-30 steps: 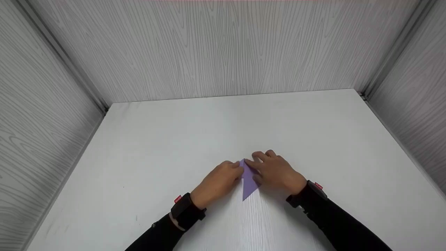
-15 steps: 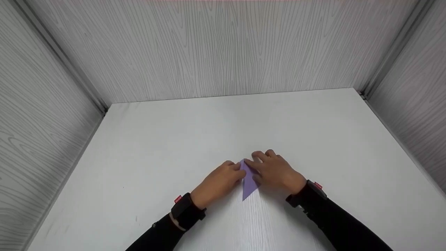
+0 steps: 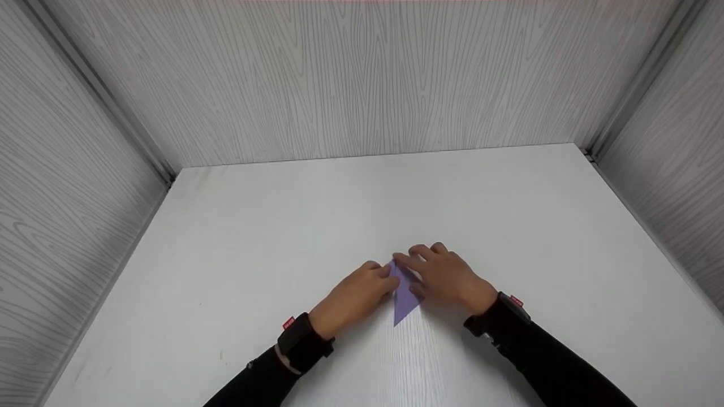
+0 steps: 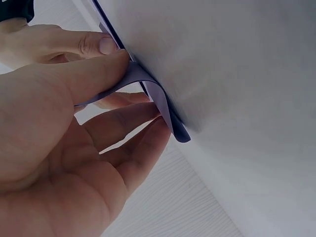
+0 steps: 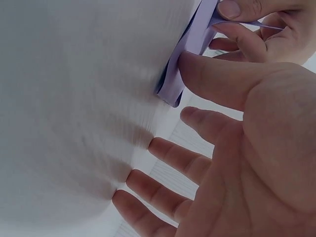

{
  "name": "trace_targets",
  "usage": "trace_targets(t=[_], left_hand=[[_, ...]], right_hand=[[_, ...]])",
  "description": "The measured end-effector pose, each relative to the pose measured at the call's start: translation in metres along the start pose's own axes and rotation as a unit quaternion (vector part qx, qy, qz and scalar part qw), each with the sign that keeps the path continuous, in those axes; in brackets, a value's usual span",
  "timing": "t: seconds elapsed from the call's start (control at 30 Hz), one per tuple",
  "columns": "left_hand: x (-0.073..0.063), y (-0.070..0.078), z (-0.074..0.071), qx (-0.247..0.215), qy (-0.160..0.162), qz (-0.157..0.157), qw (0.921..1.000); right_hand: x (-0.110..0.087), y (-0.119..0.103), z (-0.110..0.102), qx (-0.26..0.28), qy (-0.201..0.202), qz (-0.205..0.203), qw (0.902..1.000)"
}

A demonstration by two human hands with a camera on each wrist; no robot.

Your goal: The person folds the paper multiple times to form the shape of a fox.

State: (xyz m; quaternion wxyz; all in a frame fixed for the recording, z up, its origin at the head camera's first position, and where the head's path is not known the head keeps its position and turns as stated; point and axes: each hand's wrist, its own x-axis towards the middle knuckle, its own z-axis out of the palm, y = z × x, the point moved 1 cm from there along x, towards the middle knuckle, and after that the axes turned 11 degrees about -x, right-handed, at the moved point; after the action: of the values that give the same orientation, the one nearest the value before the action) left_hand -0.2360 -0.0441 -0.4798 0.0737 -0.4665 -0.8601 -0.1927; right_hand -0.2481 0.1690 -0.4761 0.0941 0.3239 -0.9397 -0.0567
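A small folded sheet of purple paper (image 3: pixel 404 302) lies on the white table, its pointed lower corner towards the person. My left hand (image 3: pixel 359 294) pinches a flap at its left edge between thumb and fingers; in the left wrist view the flap of purple paper (image 4: pixel 157 91) bends up in a curve. My right hand (image 3: pixel 449 280) rests over the paper's right side, with the index finger reaching to the top tip. In the right wrist view, the right thumb (image 5: pixel 212 76) presses on the purple paper (image 5: pixel 173 84), while the other fingers are spread against the table.
The white tabletop (image 3: pixel 271 226) surrounds the hands. A wood-grain panel (image 3: pixel 362 79) stands along its back, with similar panels at the left (image 3: pixel 73 169) and right (image 3: pixel 673 152). Both wrists wear black straps, such as the left strap (image 3: pixel 302 342).
The left thumb has shifted slightly right over the paper, bringing the flap with it. My right index finger has slid a little up and left to the top tip. The paper's lower corner stays put.
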Motion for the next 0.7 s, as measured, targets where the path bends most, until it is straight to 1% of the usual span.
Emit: trace_targets(t=[0.1,0.2,0.47,0.57,0.7], left_hand=[[0.0001,0.0001,-0.0011,0.002,-0.003,0.001,1.0000],[0.0000,0.0003,-0.0015,0.004,-0.003,0.003,1.0000],[-0.0016,0.0010,-0.0011,0.009,0.001,0.015,0.9999],[-0.0016,0.0010,-0.0009,0.013,0.001,0.017,0.9998],[-0.0012,0.0011,-0.0009,0.019,-0.003,0.017,0.9997]], right_hand=[[-0.0004,-0.0004,0.0005,-0.031,0.023,-0.013,0.9992],[-0.0006,-0.0009,0.0009,-0.044,0.034,-0.019,0.9982],[-0.0009,-0.0022,0.0003,-0.022,0.018,-0.015,0.9995],[-0.0010,-0.0017,0.0008,-0.030,0.017,-0.016,0.9993],[-0.0014,-0.0012,0.0014,-0.031,0.001,-0.012,0.9995]])
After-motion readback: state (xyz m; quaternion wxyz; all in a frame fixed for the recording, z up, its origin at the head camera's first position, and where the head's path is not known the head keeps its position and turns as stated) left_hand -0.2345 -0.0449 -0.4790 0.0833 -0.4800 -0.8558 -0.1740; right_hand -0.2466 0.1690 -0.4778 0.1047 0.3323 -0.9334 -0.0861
